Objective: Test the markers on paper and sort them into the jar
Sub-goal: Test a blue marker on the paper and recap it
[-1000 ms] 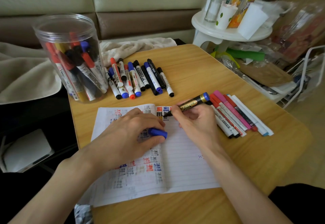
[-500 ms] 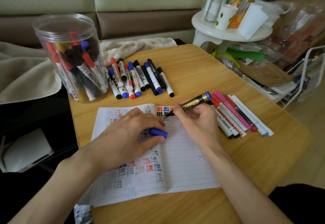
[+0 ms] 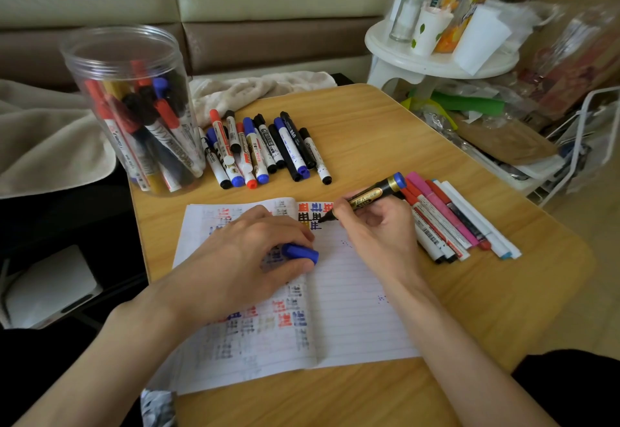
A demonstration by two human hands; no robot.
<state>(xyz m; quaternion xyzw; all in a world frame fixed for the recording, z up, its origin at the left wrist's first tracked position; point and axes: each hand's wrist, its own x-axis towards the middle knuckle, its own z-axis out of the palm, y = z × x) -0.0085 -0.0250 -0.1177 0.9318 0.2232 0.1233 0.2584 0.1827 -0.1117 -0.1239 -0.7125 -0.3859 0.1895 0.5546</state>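
My right hand (image 3: pixel 379 228) grips a black and gold marker (image 3: pixel 372 195) with a blue end, its tip touching the lined paper (image 3: pixel 355 306) beside coloured test marks. My left hand (image 3: pixel 248 255) rests on the paper's left page and holds the marker's blue cap (image 3: pixel 300 253) between thumb and fingers. A clear plastic jar (image 3: pixel 131 108) with several markers in it stands at the table's back left. A row of markers (image 3: pixel 268 148) lies next to the jar. Another bunch of markers (image 3: pixel 453 222) lies to the right of my right hand.
The wooden table (image 3: pixel 385 118) ends close on the right, where a white round stool (image 3: pixel 439 61) carries cups and bottles above cluttered bags and a white wire rack (image 3: pixel 590 145). A beige blanket (image 3: pixel 40 138) lies on the sofa at the left.
The marker tip has crept slightly to the right along the row of marks on the paper. My left hand with the cap has stayed put.
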